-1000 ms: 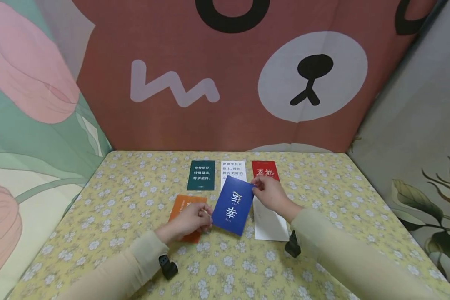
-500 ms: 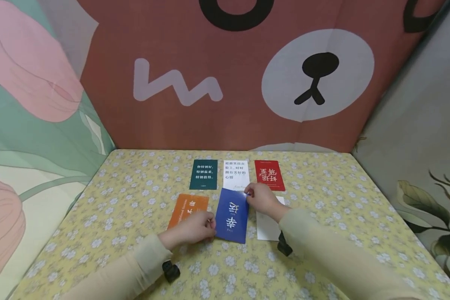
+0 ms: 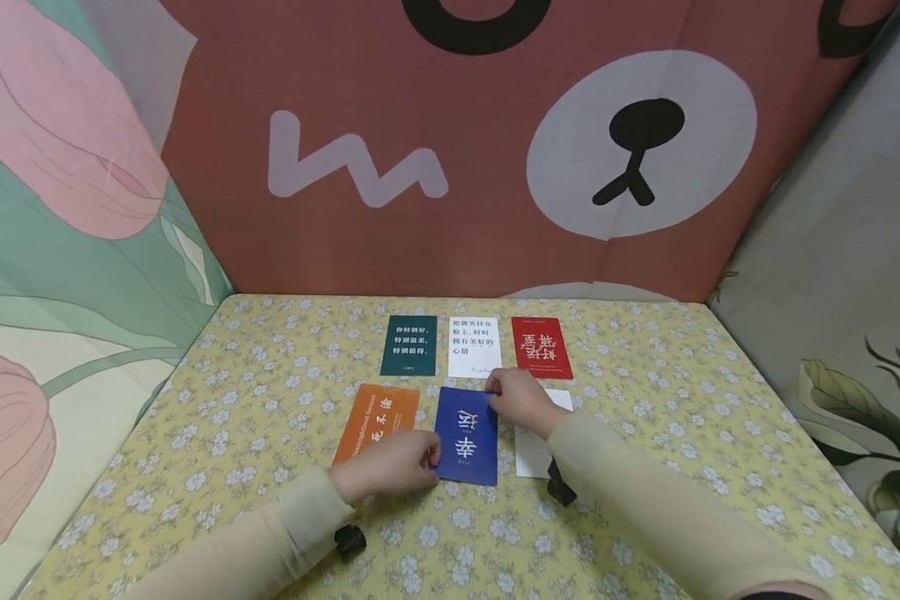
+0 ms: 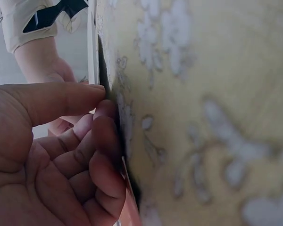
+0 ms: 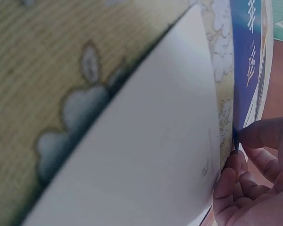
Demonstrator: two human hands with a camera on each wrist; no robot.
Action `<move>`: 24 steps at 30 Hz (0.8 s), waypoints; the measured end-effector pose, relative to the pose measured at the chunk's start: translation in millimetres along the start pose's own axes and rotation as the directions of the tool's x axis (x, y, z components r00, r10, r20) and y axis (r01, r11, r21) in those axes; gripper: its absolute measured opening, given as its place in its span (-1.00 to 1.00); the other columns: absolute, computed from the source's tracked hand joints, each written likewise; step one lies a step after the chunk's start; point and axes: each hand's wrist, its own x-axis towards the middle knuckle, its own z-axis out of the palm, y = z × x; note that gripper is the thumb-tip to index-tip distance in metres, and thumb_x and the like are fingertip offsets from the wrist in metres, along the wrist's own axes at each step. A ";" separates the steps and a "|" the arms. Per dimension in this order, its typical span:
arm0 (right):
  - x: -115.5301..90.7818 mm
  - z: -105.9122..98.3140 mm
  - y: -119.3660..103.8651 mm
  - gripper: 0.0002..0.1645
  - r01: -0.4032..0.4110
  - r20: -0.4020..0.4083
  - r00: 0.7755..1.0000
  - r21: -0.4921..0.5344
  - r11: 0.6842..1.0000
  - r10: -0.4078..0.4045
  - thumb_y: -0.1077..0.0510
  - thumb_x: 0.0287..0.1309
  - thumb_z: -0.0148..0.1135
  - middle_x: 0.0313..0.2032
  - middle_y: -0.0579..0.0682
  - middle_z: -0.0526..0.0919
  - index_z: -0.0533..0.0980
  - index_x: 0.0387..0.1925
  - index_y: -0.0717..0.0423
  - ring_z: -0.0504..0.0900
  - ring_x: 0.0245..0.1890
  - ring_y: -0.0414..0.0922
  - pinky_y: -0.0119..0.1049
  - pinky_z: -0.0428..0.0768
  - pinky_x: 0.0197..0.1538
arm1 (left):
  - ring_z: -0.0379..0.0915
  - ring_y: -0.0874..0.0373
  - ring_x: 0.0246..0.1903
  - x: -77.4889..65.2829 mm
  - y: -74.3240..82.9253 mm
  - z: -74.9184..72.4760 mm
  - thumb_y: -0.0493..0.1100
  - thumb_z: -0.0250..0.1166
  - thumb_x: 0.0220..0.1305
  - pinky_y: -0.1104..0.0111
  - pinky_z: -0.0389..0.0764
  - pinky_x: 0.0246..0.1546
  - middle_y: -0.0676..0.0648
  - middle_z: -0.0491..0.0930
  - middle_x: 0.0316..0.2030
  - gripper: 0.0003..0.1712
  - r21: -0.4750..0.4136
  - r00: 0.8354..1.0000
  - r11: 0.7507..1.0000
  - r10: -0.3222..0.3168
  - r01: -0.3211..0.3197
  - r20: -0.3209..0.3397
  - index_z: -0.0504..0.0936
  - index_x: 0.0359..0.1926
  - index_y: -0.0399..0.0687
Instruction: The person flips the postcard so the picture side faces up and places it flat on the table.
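Observation:
A blue card (image 3: 465, 454) with white characters lies almost flat in the middle of the front row. My right hand (image 3: 521, 400) pinches its upper right corner between thumb and forefinger, which also shows in the right wrist view. At the card's lower left edge, the thumb and forefinger of my left hand (image 3: 392, 462) come together on it. Left of it, an orange card (image 3: 378, 408) is partly covered by the left hand. On the other side a plain white card (image 3: 528, 454) lies partly under the right hand and wrist.
Behind these is a row of a green card (image 3: 408, 346), a white card (image 3: 472, 342) with dark writing and a red card (image 3: 542, 348). A flowered yellow cloth (image 3: 232, 400) covers the table. A bear-patterned backdrop (image 3: 450, 250) rises along the back edge.
The blue card has come down from a tilted, raised position and turned straighter, into the gap between the orange and plain white cards. Both hands moved with it, uncovering the written white and red cards.

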 end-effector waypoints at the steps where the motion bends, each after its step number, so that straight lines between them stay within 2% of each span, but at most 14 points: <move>1: 0.0 -0.1 0.1 -0.96 -0.003 0.001 1.000 -0.001 1.000 0.003 0.29 0.25 0.31 -0.31 -0.02 0.66 0.61 -0.25 0.16 0.56 -0.32 -0.10 -0.15 0.60 -0.17 | 0.29 0.21 -0.58 0.3 0.4 0.1 -0.37 0.40 0.18 0.39 0.31 -0.52 0.04 0.40 -0.58 -0.79 0.004 1.000 1.000 0.002 -0.002 0.000 0.51 -0.41 -0.08; 9: -1.8 -0.7 -0.2 -0.95 -0.013 0.005 1.000 -0.004 1.000 0.013 0.30 0.23 0.32 -0.27 -0.01 0.68 0.62 -0.26 0.14 0.60 -0.25 -0.08 -0.10 0.62 -0.07 | 0.33 0.22 -0.56 1.4 2.0 0.6 -0.33 0.42 0.19 0.37 0.41 -0.48 0.06 0.47 -0.56 -0.80 0.047 1.000 0.999 0.014 -0.015 0.013 0.54 -0.42 -0.03; 16: -2.3 -2.3 1.3 -0.95 -0.047 0.001 0.999 0.012 0.999 0.047 0.28 0.23 0.34 -0.29 -0.03 0.65 0.60 -0.32 0.10 0.57 -0.28 -0.09 -0.13 0.62 -0.12 | 0.33 0.20 -0.56 2.5 4.2 0.3 -0.31 0.42 0.18 0.36 0.39 -0.49 0.04 0.48 -0.55 -0.80 0.042 1.000 0.999 0.012 -0.012 0.016 0.54 -0.43 -0.05; 21: -6.6 -10.1 5.2 -0.96 -0.027 0.003 1.000 0.072 0.997 0.027 0.25 0.29 0.29 -0.35 -0.02 0.60 0.58 -0.24 0.14 0.52 -0.36 -0.10 -0.21 0.55 -0.25 | 0.37 0.23 -0.57 2.2 4.8 -0.4 -0.24 0.38 0.27 0.38 0.42 -0.53 0.06 0.50 -0.56 -0.84 -0.008 0.999 1.000 0.020 -0.020 0.027 0.57 -0.42 -0.02; 24: -9.4 -20.4 11.8 -0.90 -0.017 -0.004 1.000 0.089 0.996 0.017 0.23 0.32 0.25 -0.31 0.01 0.59 0.57 -0.16 0.18 0.51 -0.35 -0.09 -0.20 0.54 -0.26 | 0.39 0.23 -0.58 2.8 7.4 -0.5 -0.20 0.33 0.35 0.38 0.43 -0.55 0.07 0.52 -0.55 -0.89 -0.084 0.998 0.995 0.056 -0.054 0.023 0.60 -0.35 -0.02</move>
